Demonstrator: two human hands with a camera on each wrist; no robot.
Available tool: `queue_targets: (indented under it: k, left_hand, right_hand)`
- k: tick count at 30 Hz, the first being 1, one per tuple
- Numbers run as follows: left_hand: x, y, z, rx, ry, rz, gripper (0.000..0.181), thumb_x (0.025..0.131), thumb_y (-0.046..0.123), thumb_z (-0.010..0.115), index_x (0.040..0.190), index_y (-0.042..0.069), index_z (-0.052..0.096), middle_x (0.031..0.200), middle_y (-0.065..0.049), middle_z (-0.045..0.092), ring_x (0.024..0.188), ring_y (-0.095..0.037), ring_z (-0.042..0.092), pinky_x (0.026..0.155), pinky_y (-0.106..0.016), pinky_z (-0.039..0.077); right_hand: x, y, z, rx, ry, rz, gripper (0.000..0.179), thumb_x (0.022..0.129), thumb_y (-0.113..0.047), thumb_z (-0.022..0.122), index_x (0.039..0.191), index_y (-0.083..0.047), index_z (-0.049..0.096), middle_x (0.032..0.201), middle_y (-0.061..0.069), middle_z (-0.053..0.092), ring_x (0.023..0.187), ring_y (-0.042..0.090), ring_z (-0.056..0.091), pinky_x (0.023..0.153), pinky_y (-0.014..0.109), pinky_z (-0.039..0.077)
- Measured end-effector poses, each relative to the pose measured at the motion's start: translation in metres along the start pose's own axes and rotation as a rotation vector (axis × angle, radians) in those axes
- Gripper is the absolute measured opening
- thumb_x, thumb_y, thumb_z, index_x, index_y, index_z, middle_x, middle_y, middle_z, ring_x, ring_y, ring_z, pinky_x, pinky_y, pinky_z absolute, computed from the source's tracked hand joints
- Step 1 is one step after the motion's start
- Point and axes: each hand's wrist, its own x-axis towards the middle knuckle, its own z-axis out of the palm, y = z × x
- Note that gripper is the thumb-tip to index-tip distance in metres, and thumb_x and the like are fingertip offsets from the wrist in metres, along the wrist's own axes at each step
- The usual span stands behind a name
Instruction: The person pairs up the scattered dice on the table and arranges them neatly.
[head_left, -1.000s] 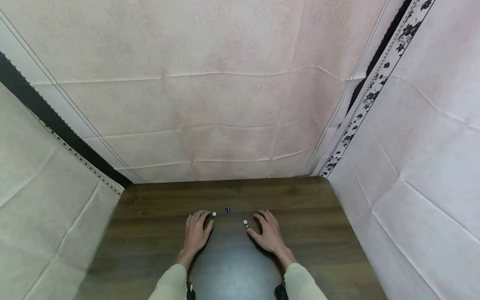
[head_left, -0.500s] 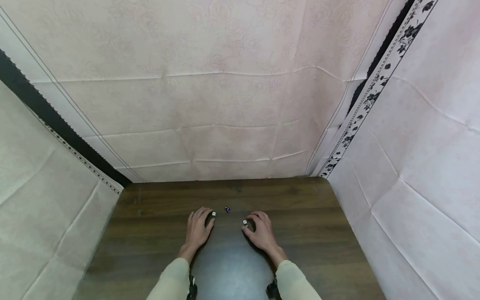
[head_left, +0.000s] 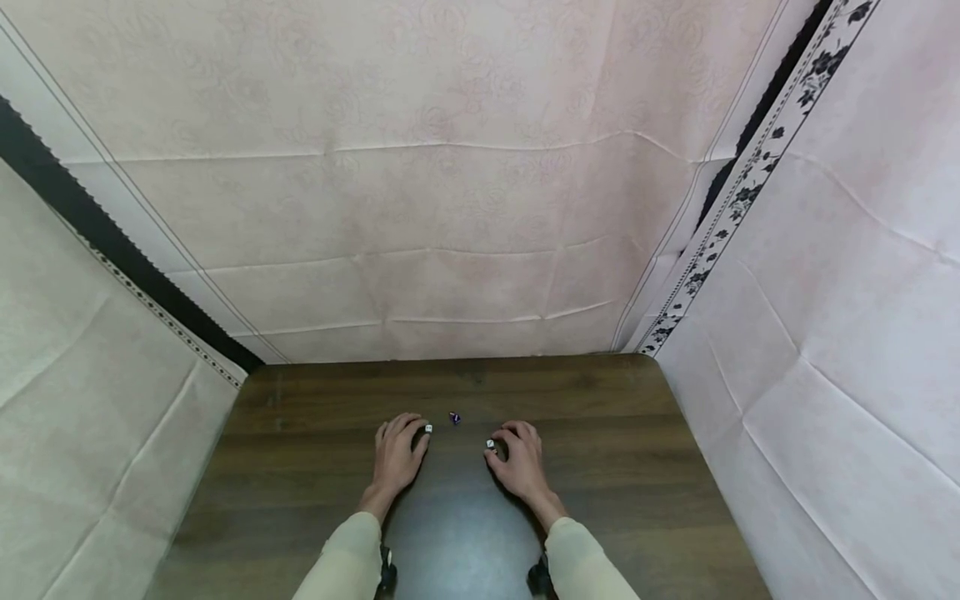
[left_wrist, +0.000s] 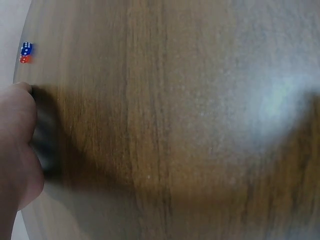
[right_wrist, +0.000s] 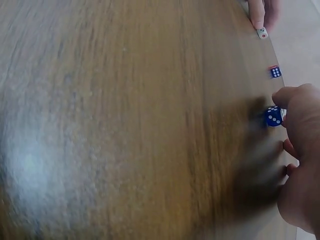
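Observation:
On the brown wooden table, my left hand [head_left: 396, 461] pinches a small white die [head_left: 428, 428] between thumb and fingertip. That die shows a red dot in the right wrist view, but the left wrist view hides it. My right hand [head_left: 519, 461] curls its thumb and index finger round dice, a white die [head_left: 490, 444] showing between the tips. A blue die [right_wrist: 273, 116] with white pips shows at these fingers in the right wrist view. Between the hands, a little farther back, stand blue dice [left_wrist: 26, 49] with a red die [left_wrist: 25, 59] against them.
The table [head_left: 465, 533] has a straight back edge against a pale patterned cloth [head_left: 465, 208]. More cloth hangs on the left [head_left: 97, 375] and right [head_left: 847, 333]. Glare lies on the tabletop between the forearms.
My right hand has moved slightly left and closed thumb and index finger in on the dice there. My left hand has shifted forward and right, bringing thumb and fingertip round the white die.

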Motion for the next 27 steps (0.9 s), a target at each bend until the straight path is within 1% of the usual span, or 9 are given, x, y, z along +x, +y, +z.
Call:
queue_targets:
  k: [8,15,20,27]
  left_hand:
    - [0.000,0.002,0.001,-0.004,0.024,-0.003,0.020,0.105,0.022,0.082,0.123,0.011,0.083,0.146,-0.014,0.074,0.147,-0.042,0.062,0.128,-0.079,0.031]
    - [0.000,0.003,0.003,-0.003,0.025,-0.004,0.018,0.105,0.022,0.083,0.120,0.012,0.084,0.145,-0.014,0.075,0.147,-0.041,0.062,0.129,-0.078,0.031]
    - [-0.001,0.005,0.002,0.007,0.028,0.001,0.017,0.104,0.022,0.083,0.117,0.012,0.084,0.145,-0.014,0.075,0.147,-0.043,0.062,0.128,-0.079,0.032]
    - [-0.002,0.014,-0.004,0.019,0.018,-0.005,0.017,0.104,0.020,0.083,0.117,0.009,0.084,0.145,-0.017,0.075,0.149,-0.045,0.060,0.128,-0.080,0.032]
  right_hand:
    - [-0.001,-0.001,0.003,-0.009,0.004,0.016,0.021,0.095,-0.019,0.091,0.112,-0.009,0.084,0.136,0.017,0.071,0.137,0.042,0.057,0.120,0.067,0.041]
    - [-0.001,-0.001,0.004,-0.025,0.041,-0.003,0.015,0.093,-0.014,0.091,0.105,-0.011,0.084,0.132,0.016,0.073,0.133,0.041,0.059,0.114,0.066,0.044]
    - [0.000,-0.002,0.003,-0.001,0.015,0.021,0.011,0.097,-0.016,0.088,0.106,-0.011,0.084,0.135,0.017,0.072,0.137,0.043,0.057,0.119,0.066,0.042]
    - [0.001,-0.004,0.002,0.032,0.007,0.034,0.009,0.100,-0.019,0.087,0.105,-0.013,0.084,0.136,0.018,0.073,0.138,0.044,0.057,0.121,0.066,0.041]
